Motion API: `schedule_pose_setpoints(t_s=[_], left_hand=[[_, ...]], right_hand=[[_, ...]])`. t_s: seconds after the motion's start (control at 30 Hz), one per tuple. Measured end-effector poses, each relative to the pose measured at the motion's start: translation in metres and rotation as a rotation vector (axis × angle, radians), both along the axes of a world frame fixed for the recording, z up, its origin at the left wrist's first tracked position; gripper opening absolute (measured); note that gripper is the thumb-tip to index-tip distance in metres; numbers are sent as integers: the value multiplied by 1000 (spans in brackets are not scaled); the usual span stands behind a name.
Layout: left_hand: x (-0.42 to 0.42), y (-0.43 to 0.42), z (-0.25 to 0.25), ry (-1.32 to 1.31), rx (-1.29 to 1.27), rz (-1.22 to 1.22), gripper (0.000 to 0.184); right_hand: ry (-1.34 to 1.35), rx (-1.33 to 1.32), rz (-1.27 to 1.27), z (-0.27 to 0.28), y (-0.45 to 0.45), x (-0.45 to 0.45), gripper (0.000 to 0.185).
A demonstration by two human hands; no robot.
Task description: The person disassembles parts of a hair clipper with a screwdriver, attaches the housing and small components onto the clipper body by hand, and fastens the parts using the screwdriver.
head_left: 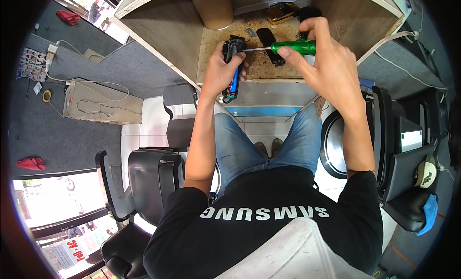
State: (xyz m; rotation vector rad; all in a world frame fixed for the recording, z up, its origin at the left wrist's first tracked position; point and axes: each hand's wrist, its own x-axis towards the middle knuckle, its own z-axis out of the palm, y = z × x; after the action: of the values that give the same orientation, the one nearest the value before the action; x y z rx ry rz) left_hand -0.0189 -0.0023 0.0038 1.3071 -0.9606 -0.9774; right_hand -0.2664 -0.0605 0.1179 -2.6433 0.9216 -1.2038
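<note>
Closed around a black device with a blue part and wires at its lower end, my left hand holds it over the wooden worktop. My right hand grips the green handle of a screwdriver between thumb and fingers. The shaft points left and its tip meets the device near my left thumb; the exact contact point is too small to tell. Under the shaft lies a black elongated piece on the worktop.
A brown cylinder and a gold-coloured object stand towards the back. A small metal plate lies near the device. Wooden side panels bound the worktop. Black chairs are on both sides.
</note>
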Motion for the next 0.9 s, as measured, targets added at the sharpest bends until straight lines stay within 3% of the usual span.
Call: schedule_pose_setpoints(t_s=[0.03, 0.13, 0.23, 0.43, 0.63, 0.73, 0.83, 0.9], left_hand=[[0, 0, 0, 3, 2, 1, 26], [-1, -1, 0, 12, 0, -3, 25], [-1, 0, 0, 11, -4, -6, 24], [-1, 1, 4, 1, 4, -1, 25], [1, -1, 0, 35, -14, -11, 28], [1, 0, 1, 98, -16, 18, 27], [3, 1, -1, 134, -31, 51, 27], [8, -2, -2, 152, -43, 42, 27]], right_hand=[[-88, -44, 75, -2, -1, 0, 52], [46, 43, 190, 3, -1, -6, 47], [14, -106, 115, -4, -9, -2, 44], [184, -6, -224, -3, -2, 1, 55], [284, 195, 4, -25, -9, -24, 50], [62, 513, -3, -50, -16, -31, 42], [-347, 768, 52, -83, -10, -20, 34], [-318, 720, 124, -99, -10, -13, 34]])
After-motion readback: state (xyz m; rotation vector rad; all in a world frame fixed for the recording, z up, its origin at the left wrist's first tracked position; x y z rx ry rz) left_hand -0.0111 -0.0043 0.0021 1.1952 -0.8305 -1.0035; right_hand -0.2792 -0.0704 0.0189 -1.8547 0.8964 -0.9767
